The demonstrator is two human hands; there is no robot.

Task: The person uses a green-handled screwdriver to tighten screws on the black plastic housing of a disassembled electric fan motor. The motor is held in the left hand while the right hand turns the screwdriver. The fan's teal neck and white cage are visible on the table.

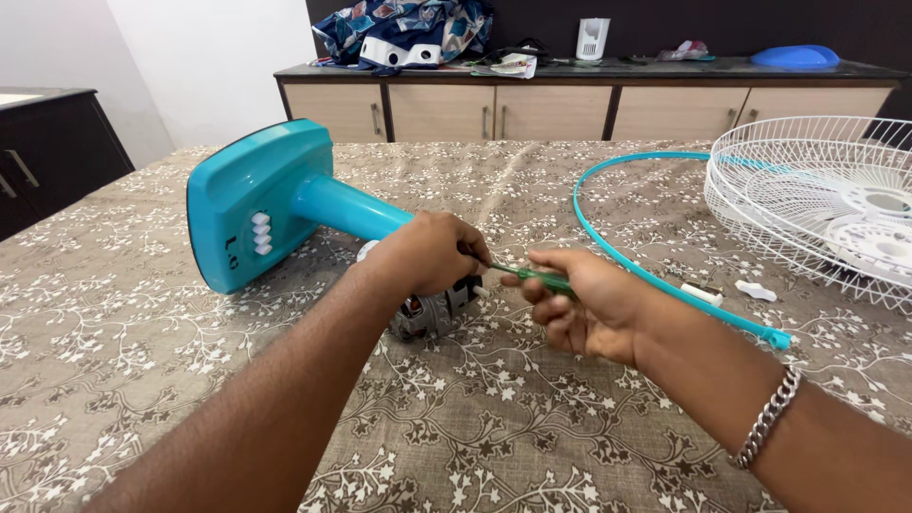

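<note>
Left hand (427, 255) clamped over the fan motor (432, 313), mid-tabletop. Teal fan stand (261, 204) lies on its side, base toward the left edge. Right hand (579, 304), fingers closed round a green screwdriver (532, 277), tip at the motor. Teal ring (646, 275) and white grilles (817, 204) near the right edge.

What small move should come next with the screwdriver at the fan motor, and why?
Probably keep the left hand braced on the motor and turn the green screwdriver in the right hand. Its tip already sits against the motor under the left hand; the screw itself is hidden.
</note>
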